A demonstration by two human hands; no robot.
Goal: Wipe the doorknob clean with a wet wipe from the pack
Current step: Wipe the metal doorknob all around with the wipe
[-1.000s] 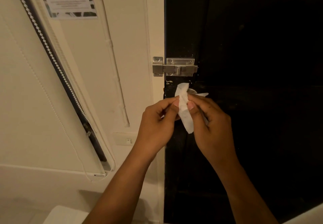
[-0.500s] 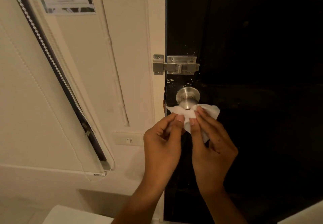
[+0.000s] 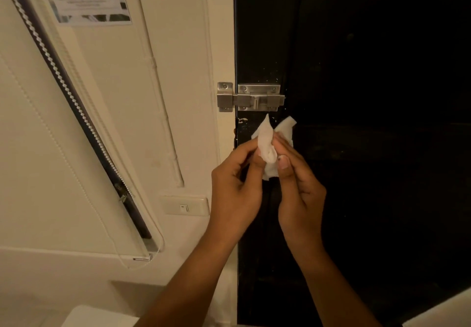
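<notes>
While both hands work close together in front of the door (image 3: 356,199), the left hand (image 3: 235,189) and right hand (image 3: 299,194) each have a grip clenched on the wipe (image 3: 267,145), pinching it between thumb and fingertips. The wipe is bunched between them, two crumpled corners sticking up above the fingers and a short tail hanging below.

It looks thin, limp and very light, and being wet it will likely cling to itself and to skin instead of slipping; it has no stiffness, so it folds wherever it is pinched. Tearing seems possible if the hands pull apart hard. A good hold, I judge, is a pad of several layers backed by the fingertips, with loose corners tucked in, so that pressure reaches the metal evenly.

Beyond the hands the knob cannot be seen; the wipe and fingers cover the spot near the door's left edge where it should sit, so whether the wipe touches it I cannot tell. Just above, the bolt (image 3: 251,97) spans the door's left edge and the frame (image 3: 221,46). Farther left on the wall sits a switch (image 3: 184,205).
</notes>
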